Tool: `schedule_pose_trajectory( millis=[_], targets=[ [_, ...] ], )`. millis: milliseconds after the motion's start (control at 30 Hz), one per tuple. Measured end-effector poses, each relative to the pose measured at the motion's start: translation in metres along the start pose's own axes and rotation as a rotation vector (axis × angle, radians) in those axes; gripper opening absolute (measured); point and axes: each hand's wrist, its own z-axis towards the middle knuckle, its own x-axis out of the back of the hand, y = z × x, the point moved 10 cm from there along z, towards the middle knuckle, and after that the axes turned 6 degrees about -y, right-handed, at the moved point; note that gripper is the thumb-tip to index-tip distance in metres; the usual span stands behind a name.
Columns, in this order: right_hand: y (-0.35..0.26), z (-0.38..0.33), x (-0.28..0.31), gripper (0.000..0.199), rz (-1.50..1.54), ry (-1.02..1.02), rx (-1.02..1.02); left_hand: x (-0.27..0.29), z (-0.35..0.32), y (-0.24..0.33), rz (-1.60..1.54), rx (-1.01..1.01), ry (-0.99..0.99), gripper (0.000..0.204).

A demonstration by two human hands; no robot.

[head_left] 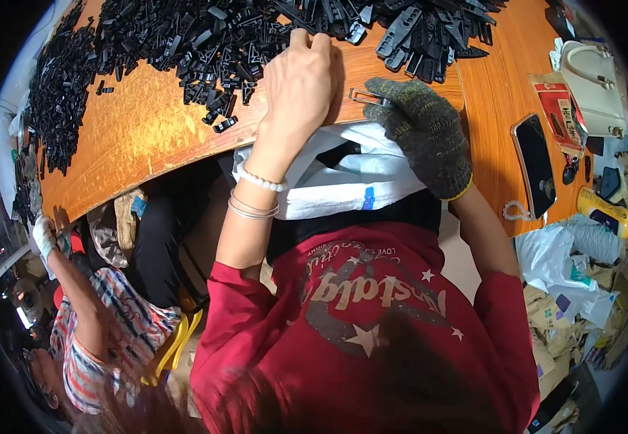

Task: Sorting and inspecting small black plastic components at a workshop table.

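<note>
My bare left hand (299,83) is curled at the near edge of a heap of small black plastic clips (209,61). Its fingertips point away and are hidden, so what they grip cannot be made out. A dark knitted work glove covers my right hand (426,130), which pinches a small clip with a thin metal frame (366,97) between thumb and fingers above the table's front edge. Beyond the two hands lie longer flat black plastic pieces (408,36) in a pile. Below them, an open white bag (328,199) rests on my lap.
On the wooden table (137,119) at right lie a phone (535,166) and a red packet (560,116), with a pale handbag (595,83) beyond. Plastic bags (567,264) and a yellow bottle (607,213) sit lower right. Another person (104,325) works at left, a gloved hand at the table edge.
</note>
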Motion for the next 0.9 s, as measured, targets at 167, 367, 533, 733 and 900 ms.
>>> schedule_pose_trajectory(
  millis=[167,367,533,733,900],
  targets=[
    [0.012,0.000,0.005,0.029,0.144,-0.021,-0.105,-0.001,-0.020,-0.004,-0.397,0.019,-0.073,0.013],
    [0.001,0.015,0.012,0.029,-0.071,-0.051,0.065,-0.002,-0.028,0.000,-0.554,0.007,-0.173,0.011],
    [-0.015,0.021,0.002,0.024,-0.371,-0.086,0.252,-0.005,-0.029,0.000,-0.568,-0.013,-0.173,0.012],
    [-0.019,0.023,-0.023,0.031,-0.354,-0.215,0.354,-0.004,-0.032,0.001,-0.565,-0.039,-0.159,0.014],
    [-0.046,0.043,-0.029,0.026,-0.338,-0.409,0.384,0.001,-0.030,0.005,-0.568,-0.068,-0.128,0.018]
  ],
)
